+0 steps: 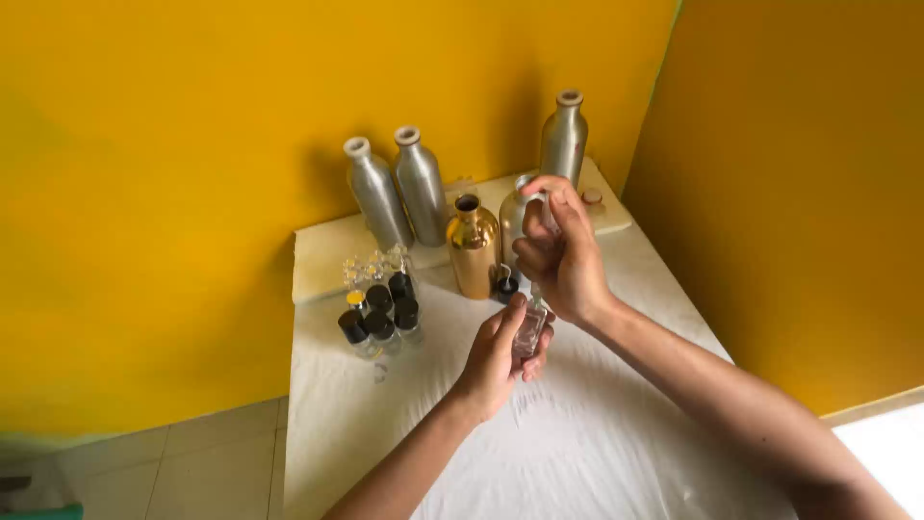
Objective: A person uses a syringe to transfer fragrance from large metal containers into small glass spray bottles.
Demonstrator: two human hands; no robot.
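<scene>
My left hand (500, 356) grips a small clear glass bottle (529, 332) above the white cloth-covered table (597, 443). My right hand (563, 255) is directly above it, closed on a thin clear syringe-like dropper (541, 217) whose tip points down into the bottle's mouth. Just behind my hands stand a gold bottle (474, 246) with an open neck and a silver metal bottle (515, 217) partly hidden by my right hand.
Three more silver metal bottles (399, 193) stand at the back against the yellow wall. A cluster of several small glass bottles with black caps (380, 308) sits at the table's left. A small black cap (504, 286) lies by the gold bottle. Tiled floor lies to the left.
</scene>
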